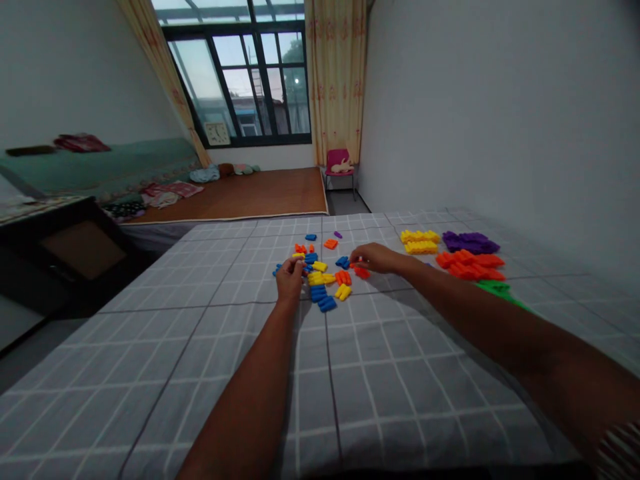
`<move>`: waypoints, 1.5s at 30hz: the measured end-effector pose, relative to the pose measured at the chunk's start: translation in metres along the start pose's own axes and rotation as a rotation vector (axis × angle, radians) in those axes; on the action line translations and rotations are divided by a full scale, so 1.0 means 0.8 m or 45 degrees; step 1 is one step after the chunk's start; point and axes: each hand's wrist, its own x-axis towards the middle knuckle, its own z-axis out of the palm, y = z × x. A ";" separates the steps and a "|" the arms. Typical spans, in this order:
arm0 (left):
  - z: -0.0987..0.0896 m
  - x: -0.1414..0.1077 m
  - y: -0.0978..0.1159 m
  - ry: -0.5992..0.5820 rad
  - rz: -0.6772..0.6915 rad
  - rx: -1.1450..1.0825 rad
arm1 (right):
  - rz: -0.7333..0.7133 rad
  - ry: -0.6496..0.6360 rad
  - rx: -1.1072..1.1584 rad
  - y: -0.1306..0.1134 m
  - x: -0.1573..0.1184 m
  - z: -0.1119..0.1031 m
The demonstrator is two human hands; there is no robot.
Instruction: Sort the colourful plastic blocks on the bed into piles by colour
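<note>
At one o'clock, right hand (374, 258) by orange piece (362, 273); at eleven, left hand (289, 281). Cannot tell either grip's hold. Piece judged light, stiff; pinch its sides.

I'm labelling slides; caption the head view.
Two hands among scattered colourful pieces on a checked cloth, grouped pieces at right.

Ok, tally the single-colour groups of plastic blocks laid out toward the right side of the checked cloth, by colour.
Yellow ridged plastic blocks, in two rows: 1 group
Purple ridged plastic blocks: 1 group
Orange ridged plastic blocks: 1 group
Green plastic blocks, partly hidden by the right forearm: 1 group
Total: 4 groups
</note>
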 end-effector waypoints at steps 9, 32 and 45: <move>0.001 0.003 -0.002 -0.082 0.022 0.043 | 0.229 -0.121 -0.132 -0.071 0.035 0.013; 0.001 -0.001 0.005 -0.219 0.045 0.273 | 0.606 0.372 -0.072 0.104 -0.227 -0.039; -0.004 -0.004 0.011 -0.259 0.040 0.423 | 0.583 0.339 -0.138 0.269 -0.318 -0.028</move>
